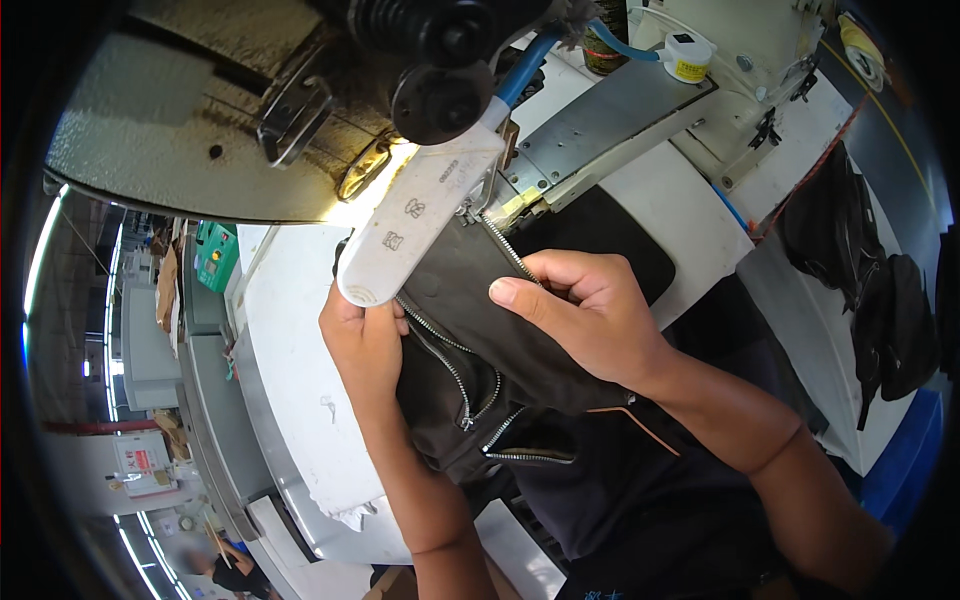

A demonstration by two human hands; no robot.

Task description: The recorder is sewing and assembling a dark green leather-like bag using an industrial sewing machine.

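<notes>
A dark grey-brown piece of leather-like material (465,275) with metal zippers is stretched under the head of an industrial sewing machine (450,45). My left hand (362,345) pinches its left edge, with the fingertips partly hidden by a long white panel (415,215) on the machine. My right hand (600,315) grips the right side, thumb on top and fingers bent at a silver zipper (508,248). That zipper runs up toward the needle area, where the stitching point is mostly hidden. Lower down, another zipper (455,375) curves loosely, with its slider near the bottom of the curve.
A flat metal machine arm (610,125) extends to the upper right beside a small white container (688,57). Dark zippered pieces (850,260) hang over a white surface at the right. A green box (216,256) stands at left; another person (235,570) is far off at lower left.
</notes>
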